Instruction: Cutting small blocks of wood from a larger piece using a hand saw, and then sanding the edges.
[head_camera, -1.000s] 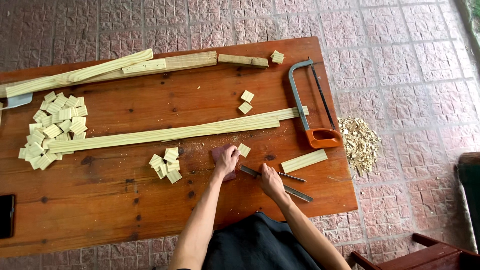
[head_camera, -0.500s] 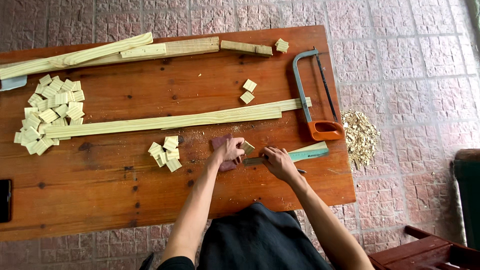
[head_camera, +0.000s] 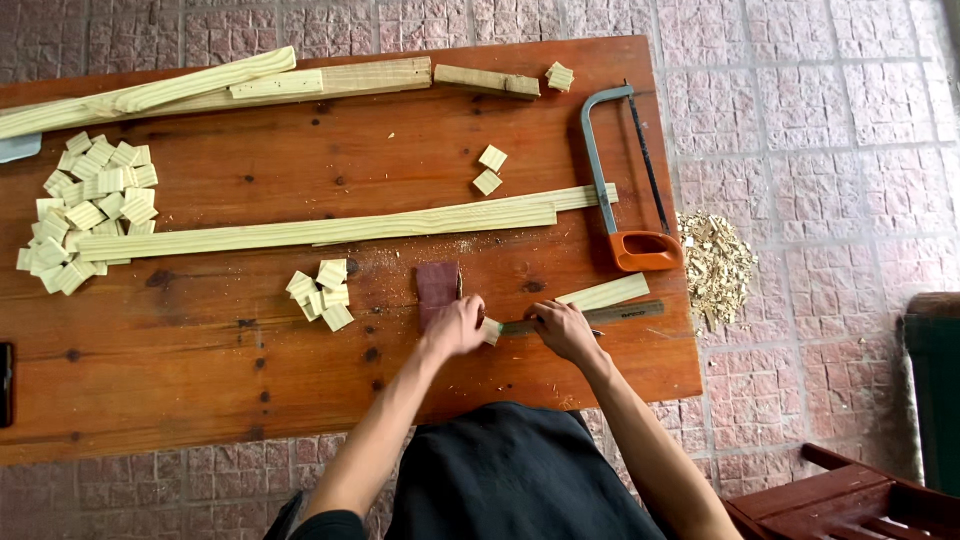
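Both hands have shifted since 0.5 s ago: left hand (head_camera: 455, 326) now sits just below the dark red sandpaper piece (head_camera: 437, 285), and right hand (head_camera: 562, 330) has slid onto the near end of the ruler (head_camera: 590, 317), which lay partly under the short slat before.

Left grip: fingers curled shut on a small wood block (head_camera: 491, 331), which pokes out at the thumb side, betw. both hands, resting on the desk (head_camera: 200, 370). Block touches the ruler's left end, or nearly; can't tell which. Right grip: fingers pressed down flat on the ruler, not wrapped round it; whether thumb pinches it can't be told.

Ruler runs left-right w/ slight tilt, far end toward desk's right edge. Short pale slat (head_camera: 603, 293) lies just above it, roughly parallel.

Other stuff: hacksaw (head_camera: 620, 180) w/ orange handle at right side of desk, above the slat. Long slat pair (head_camera: 330, 230) across desk centre. Small heap of cut blocks (head_camera: 320, 293) left of sandpaper; two loose blocks (head_camera: 490, 170) above long slats; big heap of blocks (head_camera: 85, 215) far left. More long strips (head_camera: 200, 88) along far edge. Pile of shavings (head_camera: 712, 265) on tiled floor, right of desk.
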